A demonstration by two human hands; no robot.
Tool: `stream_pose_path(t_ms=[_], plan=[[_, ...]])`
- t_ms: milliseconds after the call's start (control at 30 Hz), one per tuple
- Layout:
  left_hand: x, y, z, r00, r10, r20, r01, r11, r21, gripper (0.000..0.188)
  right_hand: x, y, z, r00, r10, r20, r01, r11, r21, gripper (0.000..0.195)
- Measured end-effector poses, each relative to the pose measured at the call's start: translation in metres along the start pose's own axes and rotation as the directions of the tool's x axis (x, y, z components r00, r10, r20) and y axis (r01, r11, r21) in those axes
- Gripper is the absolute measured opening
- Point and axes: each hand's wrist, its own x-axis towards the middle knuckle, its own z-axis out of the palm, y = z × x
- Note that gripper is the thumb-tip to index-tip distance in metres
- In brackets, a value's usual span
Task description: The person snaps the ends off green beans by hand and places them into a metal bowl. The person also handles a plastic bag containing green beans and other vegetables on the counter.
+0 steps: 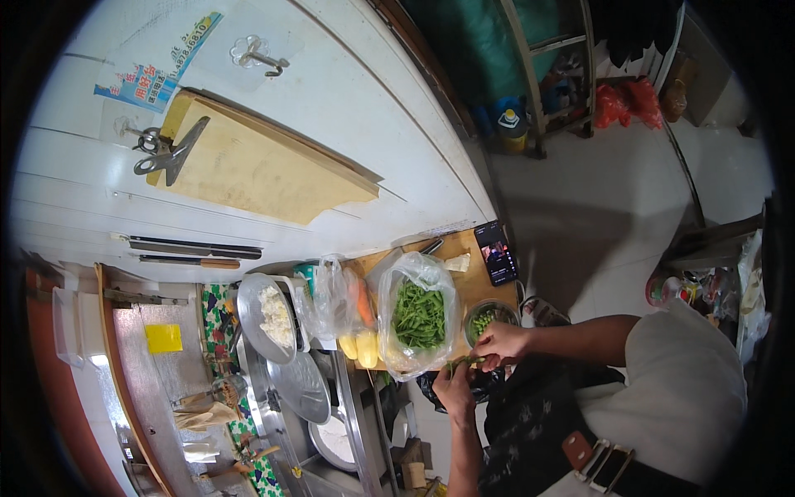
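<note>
My left hand and my right hand meet at the table's near edge. Between their fingertips is a green pea pod, gripped by both; its far side is partly hidden by fingers. Just beyond my right hand stands a round bowl with shelled green peas in it. A clear plastic bag, its mouth spread wide, holds many green pods left of the bowl. Below my hands, a black plastic bag hangs or stands beneath the table edge.
On the wooden table lie a smartphone with a lit screen, a knife, yellow vegetables and bagged carrots. A strainer of white crumbly food stands farther left, near a metal lid and a bowl of white powder.
</note>
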Motion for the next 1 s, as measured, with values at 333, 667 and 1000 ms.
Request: stream_pose_path(t_ms=[333, 667, 1000], plan=[[0.0, -0.003, -0.001, 1.0, -0.014, -0.003, 0.013, 0.999, -0.043, 0.02, 0.007, -0.011, -0.013, 0.982, -0.126, 0.142, 0.177, 0.878, -0.444, 0.026], [0.009, -0.014, 0.003, 0.999, -0.017, -0.037, 0.016, 0.999, -0.036, 0.014, 0.004, -0.018, -0.004, 0.956, -0.258, 0.136, 0.279, 0.673, -0.685, 0.027], [0.023, -0.021, 0.009, 0.983, -0.148, 0.112, 0.151, 0.988, -0.018, 0.011, 0.026, 0.006, -0.024, 0.993, -0.061, 0.106, 0.102, 0.893, -0.439, 0.057]])
